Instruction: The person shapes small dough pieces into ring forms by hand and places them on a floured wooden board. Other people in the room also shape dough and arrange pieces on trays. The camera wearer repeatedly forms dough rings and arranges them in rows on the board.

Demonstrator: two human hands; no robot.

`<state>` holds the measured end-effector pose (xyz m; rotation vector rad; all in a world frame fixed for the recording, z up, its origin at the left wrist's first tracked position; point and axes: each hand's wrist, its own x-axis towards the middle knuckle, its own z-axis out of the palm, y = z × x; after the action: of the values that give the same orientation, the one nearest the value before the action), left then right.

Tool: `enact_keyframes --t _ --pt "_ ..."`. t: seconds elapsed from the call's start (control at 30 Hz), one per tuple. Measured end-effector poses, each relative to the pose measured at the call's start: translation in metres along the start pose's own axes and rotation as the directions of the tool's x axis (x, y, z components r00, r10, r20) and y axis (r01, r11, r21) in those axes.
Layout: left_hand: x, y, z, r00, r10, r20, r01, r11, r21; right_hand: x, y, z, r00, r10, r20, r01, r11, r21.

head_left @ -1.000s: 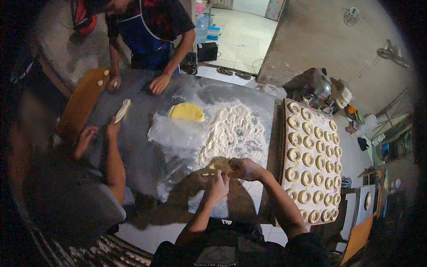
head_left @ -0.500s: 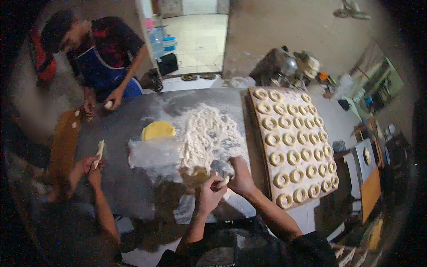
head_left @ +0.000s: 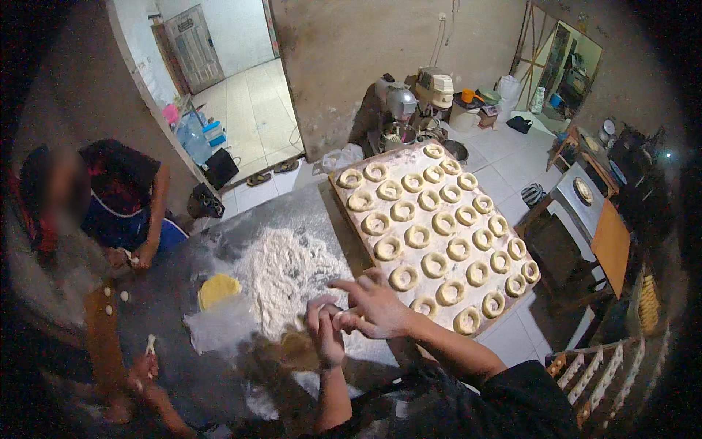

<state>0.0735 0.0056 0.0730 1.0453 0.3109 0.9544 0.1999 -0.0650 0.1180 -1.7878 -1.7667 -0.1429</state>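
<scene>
Above the floured table (head_left: 296, 219), my left hand (head_left: 327, 333) and my right hand (head_left: 376, 307) are together. Between them is a small piece of pale dough (head_left: 338, 315), mostly covered by the fingers. My left fingers are closed around it. My right thumb pinches against it while the forefinger reaches out to the left. Loose flour (head_left: 281, 274) lies spread just beyond my hands. To the left of the flour, a yellow slab of dough (head_left: 219, 290) is partly under a clear plastic sheet (head_left: 221, 322).
A floured board (head_left: 468, 212) bearing many dough rings stands at the right. Across the table's left end, a co-worker in a blue apron (head_left: 121, 227) handles dough. Nearer, another person's hand (head_left: 142, 372) holds a dough strip. Mixers (head_left: 401, 102) stand by the wall.
My view has swung up and to the right, showing more of the room. My right hand has come over beside my left, and the dough is now more hidden between them.
</scene>
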Motion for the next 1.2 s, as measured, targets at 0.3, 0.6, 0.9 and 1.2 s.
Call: enact_keyframes --t 0.3,0.6,0.9,1.2 --pt "0.078 -0.076 0.115 0.912 0.376 0.166 -0.392 0.671 0.629 -0.009 0.137 -0.05 0.847 0.389 0.361 -0.467 0.221 0.856" --pt "0.197 -0.129 0.215 0.978 0.198 0.06 -0.204 0.874 0.442 0.045 0.262 -0.105 0.948 0.317 0.035 -0.271 0.742 0.613" --pt "0.293 -0.164 0.242 0.914 0.338 0.226 -0.387 0.551 0.74 0.082 0.351 -0.105 0.863 0.49 0.126 -0.131 -0.024 0.991" --pt "0.329 -0.206 0.233 0.972 0.227 0.052 -0.197 0.683 0.703 0.101 0.379 -0.102 0.866 0.422 0.269 -0.302 0.011 0.953"
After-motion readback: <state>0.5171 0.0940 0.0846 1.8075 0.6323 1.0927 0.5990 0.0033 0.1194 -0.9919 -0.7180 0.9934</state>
